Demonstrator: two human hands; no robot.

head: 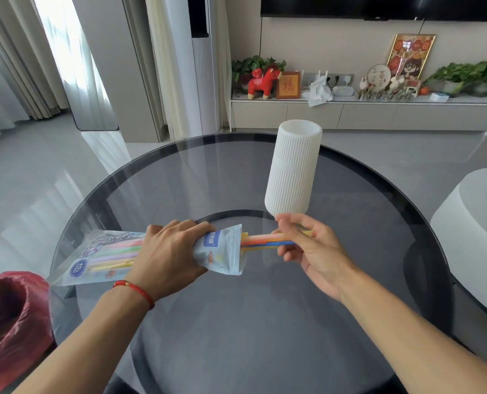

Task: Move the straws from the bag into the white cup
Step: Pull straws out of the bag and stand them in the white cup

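A clear-and-blue plastic bag (222,251) of coloured straws lies on its side over the round glass table (236,322), mouth facing right. My left hand (171,251) grips the bag around its middle. Several coloured straws (262,241) stick out of the mouth, and my right hand (307,245) pinches their ends between thumb and fingers. More straws show through the bag at the left. The tall ribbed white cup (293,169) stands upright on the table just beyond my right hand.
A bin lined with a red bag (9,322) sits at the table's lower left edge. A white round seat (475,223) stands to the right. A TV cabinet with plants and ornaments (350,109) lines the far wall.
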